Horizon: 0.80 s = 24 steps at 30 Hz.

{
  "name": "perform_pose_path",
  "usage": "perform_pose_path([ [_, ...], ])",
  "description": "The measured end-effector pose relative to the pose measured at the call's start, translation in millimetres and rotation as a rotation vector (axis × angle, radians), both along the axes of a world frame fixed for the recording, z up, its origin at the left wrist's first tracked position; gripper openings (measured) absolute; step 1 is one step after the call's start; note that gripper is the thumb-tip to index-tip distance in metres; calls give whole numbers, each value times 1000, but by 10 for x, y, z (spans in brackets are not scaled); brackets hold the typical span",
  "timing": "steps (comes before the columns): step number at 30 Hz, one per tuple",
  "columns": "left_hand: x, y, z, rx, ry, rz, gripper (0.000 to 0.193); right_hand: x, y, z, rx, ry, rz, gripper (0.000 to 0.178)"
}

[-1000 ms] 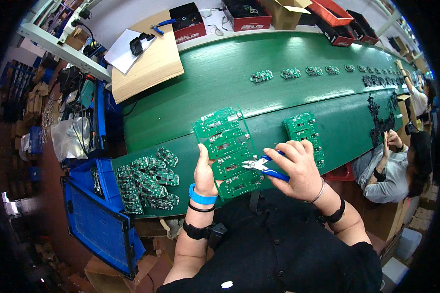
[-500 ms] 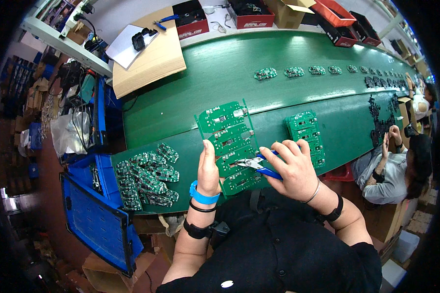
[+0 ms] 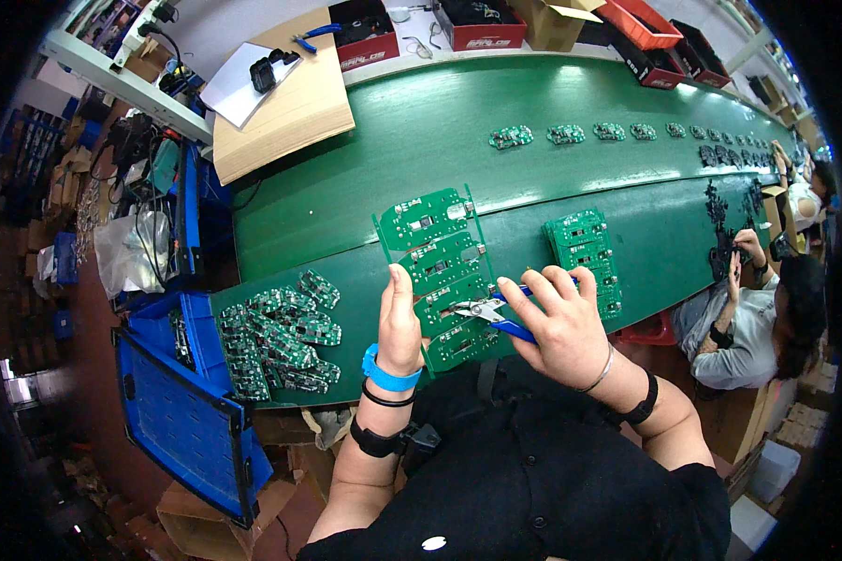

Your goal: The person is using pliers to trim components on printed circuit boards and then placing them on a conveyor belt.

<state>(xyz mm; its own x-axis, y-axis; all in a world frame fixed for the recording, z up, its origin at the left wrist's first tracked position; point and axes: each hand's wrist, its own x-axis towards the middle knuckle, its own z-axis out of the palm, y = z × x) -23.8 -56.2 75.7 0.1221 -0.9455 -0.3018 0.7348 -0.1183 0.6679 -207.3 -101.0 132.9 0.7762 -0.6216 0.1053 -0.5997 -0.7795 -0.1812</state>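
Note:
My left hand (image 3: 400,327) grips the left edge of a green circuit board panel (image 3: 437,267), made of several joined boards, and holds it tilted above the bench. Closed around a pair of blue-handled cutting pliers (image 3: 513,328) is my right hand (image 3: 568,325). The pliers' metal jaws lie over the panel's lower part, near a joint between two boards; whether they touch it I cannot tell. To the right lies a stack of similar panels (image 3: 582,245). Loose separated boards (image 3: 285,338) are heaped on the left.
Across the green bench (image 3: 412,122) runs a row of small boards (image 3: 565,135). A cardboard sheet (image 3: 295,122) bears another pair of pliers (image 3: 316,37). Blue crates (image 3: 182,421) stand at the left edge. A co-worker (image 3: 734,327) sits at the right, handling black parts.
My hands, the panel and the pliers keep nearly the same place. The co-worker's hands at the right have moved up towards the black parts. The whole view has shifted slightly.

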Motion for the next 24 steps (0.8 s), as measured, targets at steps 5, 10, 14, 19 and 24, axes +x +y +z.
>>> perform_pose_path([
  [5, 29, -1, -26, 43, 20, 18, 55, 4, 4, -19, 28, -8, -7, 55],
  [10, 22, -11, 29, 38, 51, 14, 55, 13, -15, -11, 2, -50, 2, 56],
  [14, 32, -3, 13, 31, 62, 6, 55, 7, -20, -25, 15, -31, 42, 56],
  [19, 56, 17, -35, 55, 103, 34, 52, -2, -34, -41, 47, -76, 36, 54],
  [24, 61, 8, -16, 51, 120, 37, 52, 0, -66, -26, 16, -102, 43, 54],
])
